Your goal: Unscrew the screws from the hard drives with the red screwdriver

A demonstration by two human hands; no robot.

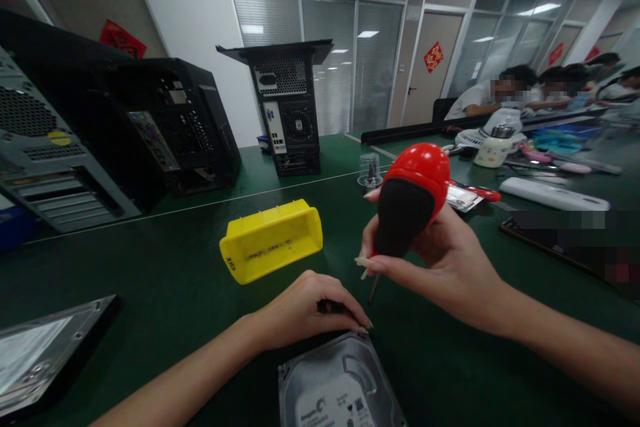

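Observation:
My right hand is closed around a screwdriver with a bulbous red and black handle. Its thin shaft points down, and the tip is just above my left fingertips. My left hand is pinched at the far corner of a silver Seagate hard drive, its fingertips touching or nearly touching the casing. Whatever may be between those fingers is hidden. The drive lies label up on the green table, cut off by the lower edge of the view. Beyond my left hand is a yellow plastic bin, with handwriting inside.
Another hard drive lies at left. Computer cases stand along the back and left. A clear cup of small metal parts, a white power strip and a dark phone-like slab are at right. People sit beyond.

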